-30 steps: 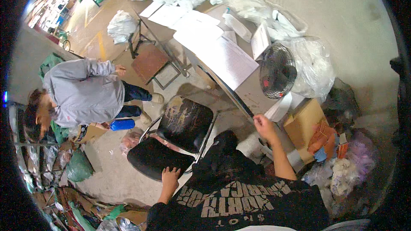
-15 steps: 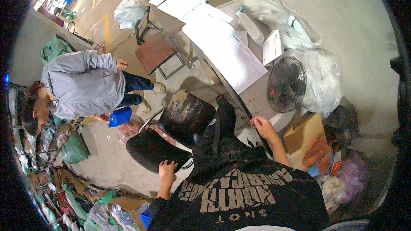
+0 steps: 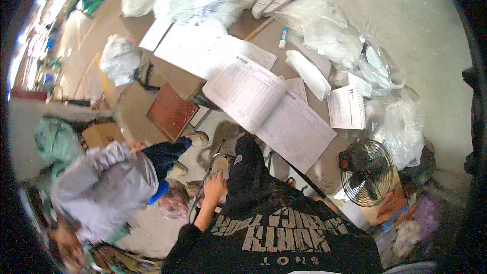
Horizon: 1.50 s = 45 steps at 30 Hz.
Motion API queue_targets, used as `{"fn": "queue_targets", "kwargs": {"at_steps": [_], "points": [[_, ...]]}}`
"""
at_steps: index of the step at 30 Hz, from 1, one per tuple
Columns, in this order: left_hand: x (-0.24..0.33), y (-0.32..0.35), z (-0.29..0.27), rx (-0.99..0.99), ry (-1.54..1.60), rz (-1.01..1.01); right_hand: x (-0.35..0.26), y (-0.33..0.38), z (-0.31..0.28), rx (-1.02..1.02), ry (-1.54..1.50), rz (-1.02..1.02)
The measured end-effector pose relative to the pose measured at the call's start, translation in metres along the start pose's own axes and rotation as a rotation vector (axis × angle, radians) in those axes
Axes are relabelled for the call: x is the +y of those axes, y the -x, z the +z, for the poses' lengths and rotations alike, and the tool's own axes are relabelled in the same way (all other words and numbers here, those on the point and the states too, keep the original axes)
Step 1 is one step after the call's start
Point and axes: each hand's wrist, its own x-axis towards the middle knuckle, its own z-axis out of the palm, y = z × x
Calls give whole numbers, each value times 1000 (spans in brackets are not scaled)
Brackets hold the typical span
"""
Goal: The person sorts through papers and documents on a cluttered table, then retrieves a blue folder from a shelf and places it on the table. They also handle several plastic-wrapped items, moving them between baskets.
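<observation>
My left hand (image 3: 215,186) is low beside my left thigh, its fingers closed against the edge of a worn dark chair (image 3: 220,165). Most of the chair is hidden under my body and leg. A strip of my right forearm shows by the near edge of the desk (image 3: 317,139); the right hand itself is hidden. In front of me, a wide open ledger (image 3: 274,106) with printed tables lies across the desk. A black wire-guard fan (image 3: 366,172) stands at the desk's right end.
A person in a grey jacket (image 3: 109,187) stands at left, near a brown-topped stool (image 3: 171,111). On the desk are a spiral desk calendar (image 3: 346,107), a glue stick (image 3: 283,37), a folded white paper (image 3: 308,75) and clear plastic bags (image 3: 324,25). Cardboard and bags lie beyond the fan.
The view has shifted, and I am closer to the desk. My left hand has moved from the chair's backrest to near its seat. My right hand has dropped out of sight.
</observation>
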Motion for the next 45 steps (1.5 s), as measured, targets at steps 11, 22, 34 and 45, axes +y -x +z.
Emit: {"fn": "queue_targets", "kwargs": {"at_steps": [11, 22, 34, 45], "points": [[0, -102, -35, -704, -106, 385, 71, 16, 182, -83, -249, -13], [88, -246, -44, -932, -661, 637, -78, -240, 85, 200, -207, 372], [123, -321, 3, -626, -628, 856, -125, -382, 5, 613, 72, 442], [101, -324, -91, -760, -464, 1109, -107, -378, 20, 651, 93, 415]]}}
